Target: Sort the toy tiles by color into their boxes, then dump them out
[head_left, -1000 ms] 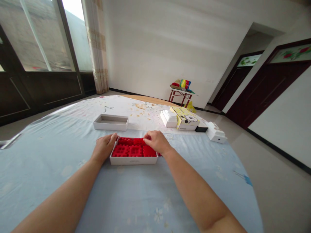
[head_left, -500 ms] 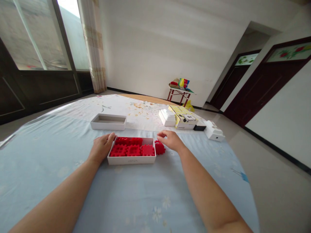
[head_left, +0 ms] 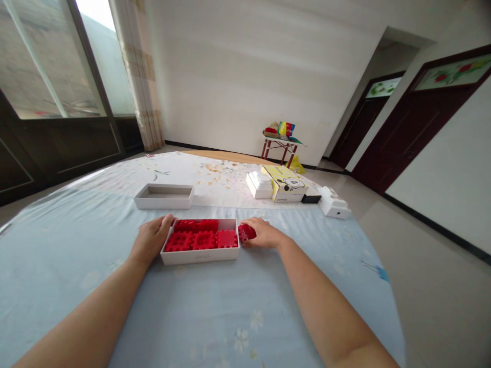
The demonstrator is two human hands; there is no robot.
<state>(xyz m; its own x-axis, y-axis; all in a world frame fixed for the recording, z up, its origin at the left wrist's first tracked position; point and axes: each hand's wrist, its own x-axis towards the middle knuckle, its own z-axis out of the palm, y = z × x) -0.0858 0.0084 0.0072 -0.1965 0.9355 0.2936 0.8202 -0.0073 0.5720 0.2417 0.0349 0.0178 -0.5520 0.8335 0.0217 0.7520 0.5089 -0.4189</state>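
Note:
A white box full of red toothed building blocks rests on the table before me. At the box's left end, my left hand grips the side, fingertips by the far left corner. My right hand is closed on a red toothed block just right of the box. That block looks tilted, and my fingers hide part of it. The upper right corner inside the box shows bare white.
An open white box lies behind on the left. Farther right stand a white stepped object, a yellow cartoon box, a small black box and a second white stepped object. A floral cloth covers the round table.
My right hand has come down onto the red block beside the box and taken hold of it, tilting it. The left hand stays at the box. The view has shifted slightly.

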